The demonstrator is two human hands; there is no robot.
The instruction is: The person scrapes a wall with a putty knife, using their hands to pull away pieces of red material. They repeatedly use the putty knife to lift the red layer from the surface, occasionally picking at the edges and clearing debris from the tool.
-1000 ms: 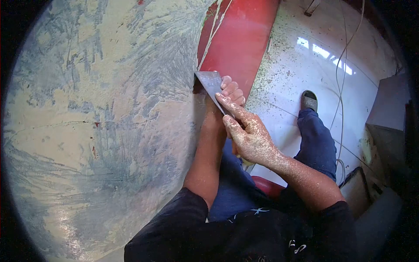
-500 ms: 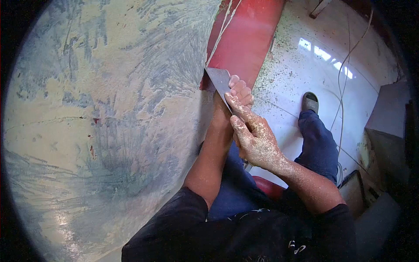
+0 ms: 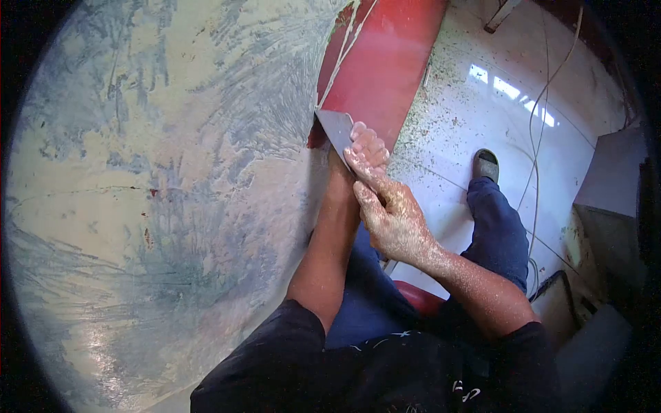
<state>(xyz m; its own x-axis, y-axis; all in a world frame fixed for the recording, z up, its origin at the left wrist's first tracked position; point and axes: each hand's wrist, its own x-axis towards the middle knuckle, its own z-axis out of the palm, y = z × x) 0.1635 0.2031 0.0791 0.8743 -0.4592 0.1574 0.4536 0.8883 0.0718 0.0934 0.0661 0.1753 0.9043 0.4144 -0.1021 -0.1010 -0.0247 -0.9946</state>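
Note:
My right hand, speckled with pale dust, grips a metal scraper, its index finger stretched along the blade and its thumb beneath. Beyond it, my left hand has its fingers curled at the blade's right side; the palm and the scraper's handle are hidden. One blade corner touches the border between a red surface and a broad pale panel smeared with grey-green. Thin cream strands run up from that corner along the red.
Pale floor tiles carry scattered green-grey crumbs. A sandalled foot stands at right, near a loose cable. Grey box-like objects line the right edge. Part of a red rounded object shows beneath me.
Both hands and the scraper have shifted slightly left and down along the border. The whole view has also moved a little. My grip looks the same.

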